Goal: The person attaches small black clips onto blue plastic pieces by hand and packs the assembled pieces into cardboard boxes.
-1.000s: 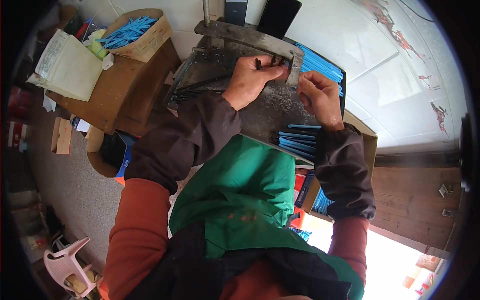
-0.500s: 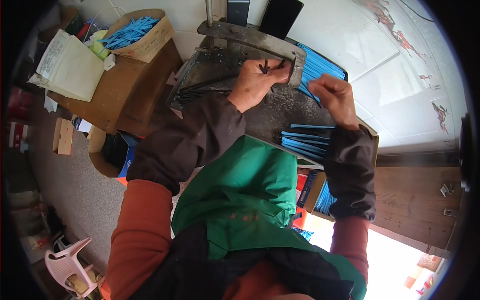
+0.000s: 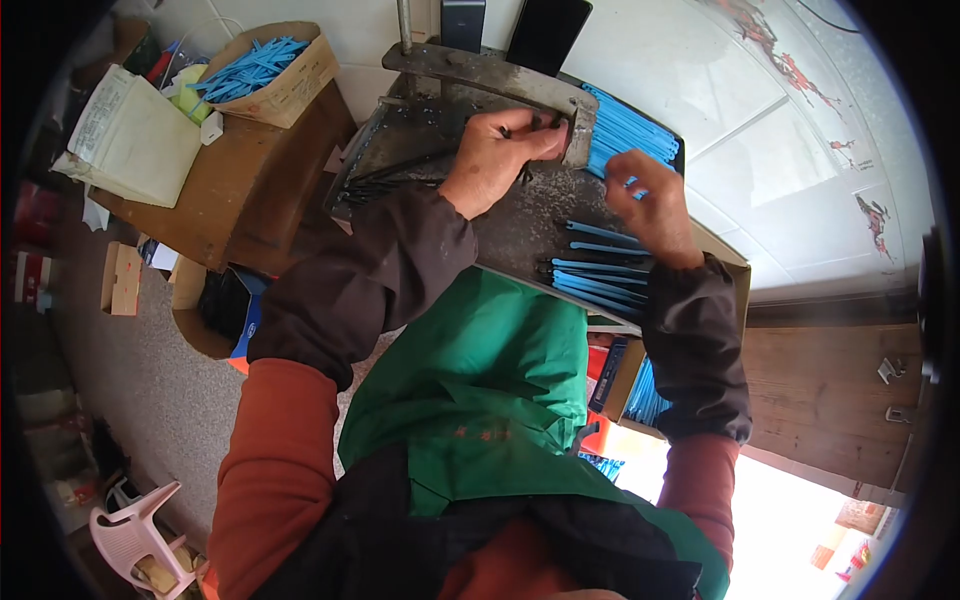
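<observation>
My left hand (image 3: 492,160) is closed round several small black pieces (image 3: 527,172), whose ends poke out between the fingers. Its fingertips are at the end of a metal arm (image 3: 500,75) over a dark, worn metal worktop (image 3: 548,205). My right hand (image 3: 652,208) is curled beside a stack of long blue strips (image 3: 632,125). A bit of blue shows between its fingers, but whether they grip a strip cannot be made out. Below it, several blue strips with black ends (image 3: 598,282) lie side by side, partly behind my right sleeve.
Black rods (image 3: 395,182) lie on the worktop's left side. A cardboard box of blue pieces (image 3: 262,72) stands on a brown wooden cabinet (image 3: 215,190). Two dark upright devices, one a phone (image 3: 548,35), lean at the back wall. Another box of blue strips (image 3: 645,395) is below right.
My right hand has shifted left and curled beside the blue stack. One more blue strip lies above the row at the worktop's front. My left hand stays by the metal arm; the view shifted slightly.
</observation>
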Demonstrator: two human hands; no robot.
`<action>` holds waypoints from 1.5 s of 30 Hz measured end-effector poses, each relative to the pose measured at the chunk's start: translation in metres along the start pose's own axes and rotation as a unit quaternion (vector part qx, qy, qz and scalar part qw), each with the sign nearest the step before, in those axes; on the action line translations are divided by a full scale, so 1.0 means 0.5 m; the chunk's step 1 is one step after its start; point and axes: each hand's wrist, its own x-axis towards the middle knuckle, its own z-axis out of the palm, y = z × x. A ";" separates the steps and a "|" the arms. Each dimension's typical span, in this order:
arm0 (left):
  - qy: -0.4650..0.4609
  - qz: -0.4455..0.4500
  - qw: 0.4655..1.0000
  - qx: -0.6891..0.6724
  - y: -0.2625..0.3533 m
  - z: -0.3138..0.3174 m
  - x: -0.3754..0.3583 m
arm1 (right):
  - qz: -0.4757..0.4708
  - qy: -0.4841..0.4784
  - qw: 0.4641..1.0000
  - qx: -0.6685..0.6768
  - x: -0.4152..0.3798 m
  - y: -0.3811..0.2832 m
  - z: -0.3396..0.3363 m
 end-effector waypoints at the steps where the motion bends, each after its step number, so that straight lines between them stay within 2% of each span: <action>1: 0.003 0.000 1.000 -0.006 -0.002 0.001 -0.002 | 0.077 0.013 0.993 0.090 0.007 -0.025 0.003; 2: 0.004 0.002 1.000 -0.012 -0.005 0.002 -0.002 | 0.151 0.029 0.972 0.177 0.013 -0.040 0.008; 5: 0.011 0.008 1.000 -0.024 -0.014 0.005 0.004 | 0.257 0.008 0.914 0.314 0.031 -0.047 0.026; 8: 0.002 0.019 1.000 -0.002 -0.024 -0.005 0.006 | 0.261 -0.030 0.900 0.346 0.042 -0.040 0.028; 11: -0.012 0.030 0.999 0.043 -0.020 -0.007 0.006 | 0.144 -0.024 0.970 0.196 0.051 -0.024 0.032; 14: -0.011 0.070 0.992 0.104 -0.016 -0.006 0.003 | 0.137 -0.019 0.967 0.212 0.049 -0.027 0.008; 15: -0.007 0.089 0.988 0.125 -0.016 -0.007 0.004 | 0.215 -0.071 0.957 0.180 0.050 -0.039 -0.025; 18: -0.025 -0.002 0.990 0.138 0.007 -0.012 -0.002 | 0.034 -0.146 0.988 0.021 0.026 0.035 -0.042; 19: -0.032 -0.004 0.990 0.141 0.003 -0.009 0.000 | 0.038 -0.147 0.988 -0.014 0.017 0.038 -0.036; 22: -0.049 0.002 0.991 0.127 -0.011 0.001 0.000 | -0.092 -0.053 0.958 -0.266 -0.008 0.076 0.013; 24: -0.050 0.022 0.995 0.086 -0.008 -0.001 -0.007 | -0.087 -0.077 0.950 -0.288 -0.014 0.077 0.017; 26: -0.053 0.062 0.990 0.112 -0.002 0.000 -0.011 | -0.111 -0.098 0.933 -0.328 -0.014 0.072 0.010; 29: -0.060 0.074 0.990 0.109 -0.017 -0.001 0.001 | -0.118 -0.028 0.971 -0.205 0.001 0.024 -0.010; 31: -0.059 0.061 0.992 0.095 -0.031 -0.005 0.006 | -0.027 0.024 0.999 -0.015 0.010 -0.007 0.002; 32: -0.058 0.057 0.993 0.089 -0.033 -0.005 0.010 | 0.017 0.052 0.995 0.081 0.016 -0.020 0.010; 35: -0.049 0.069 0.991 0.103 -0.015 0.003 0.008 | 0.208 0.006 0.944 0.257 0.030 -0.042 0.026; 38: -0.036 0.066 0.986 0.150 -0.014 -0.002 0.006 | 0.220 -0.003 0.935 0.279 0.042 -0.040 0.032; 41: -0.041 0.068 0.986 0.148 -0.026 -0.011 0.011 | 0.140 -0.026 0.971 0.194 0.049 -0.031 0.027; 44: -0.026 0.114 0.973 0.198 -0.034 -0.007 0.009 | 0.155 -0.008 0.961 0.229 0.043 -0.037 0.020; 45: -0.015 0.134 0.964 0.228 -0.034 -0.007 0.006 | 0.172 -0.043 0.965 0.195 0.039 -0.034 0.005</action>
